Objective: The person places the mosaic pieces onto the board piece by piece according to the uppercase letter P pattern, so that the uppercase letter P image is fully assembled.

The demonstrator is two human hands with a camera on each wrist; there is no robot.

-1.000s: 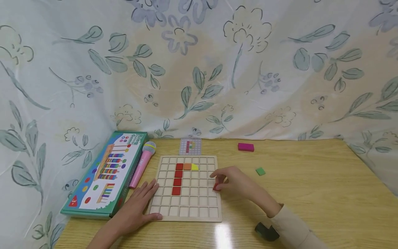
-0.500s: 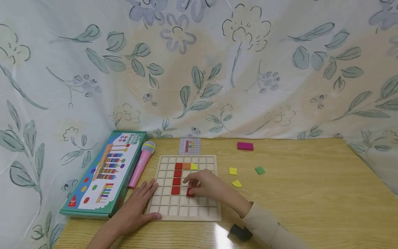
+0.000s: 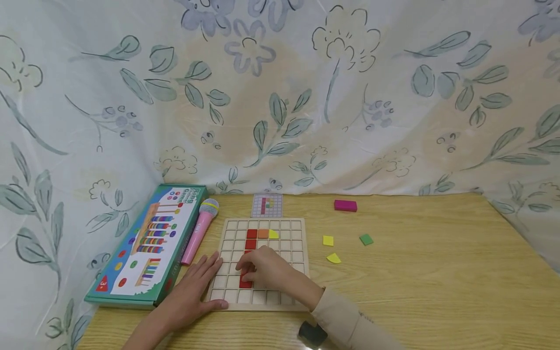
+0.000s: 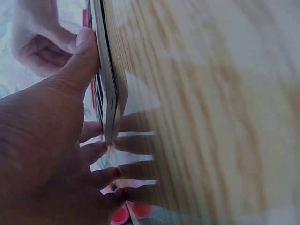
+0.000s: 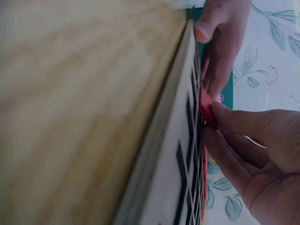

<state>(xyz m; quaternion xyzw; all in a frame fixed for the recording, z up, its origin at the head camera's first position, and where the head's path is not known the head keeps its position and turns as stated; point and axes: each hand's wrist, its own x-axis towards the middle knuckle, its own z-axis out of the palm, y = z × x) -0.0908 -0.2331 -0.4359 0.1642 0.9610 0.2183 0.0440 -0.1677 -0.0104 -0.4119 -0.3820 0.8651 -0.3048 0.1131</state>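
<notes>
Evenly bright from above, with white glare on the table (image 3: 316, 324) near the front edge; soft shadows; wrist views blurred, close wood out of focus.

**What I can see of the wearer**

From my remote seat I see two bare hands. The right hand (image 3: 267, 272) comes out of a long beige knit sleeve (image 3: 345, 323) with a snug ribbed cuff. A small dark, rounded wrist-mounted device (image 3: 312, 334) sits under that forearm. The left hand (image 3: 192, 291) and its forearm are uncovered, with short, unpainted fingernails.
</notes>
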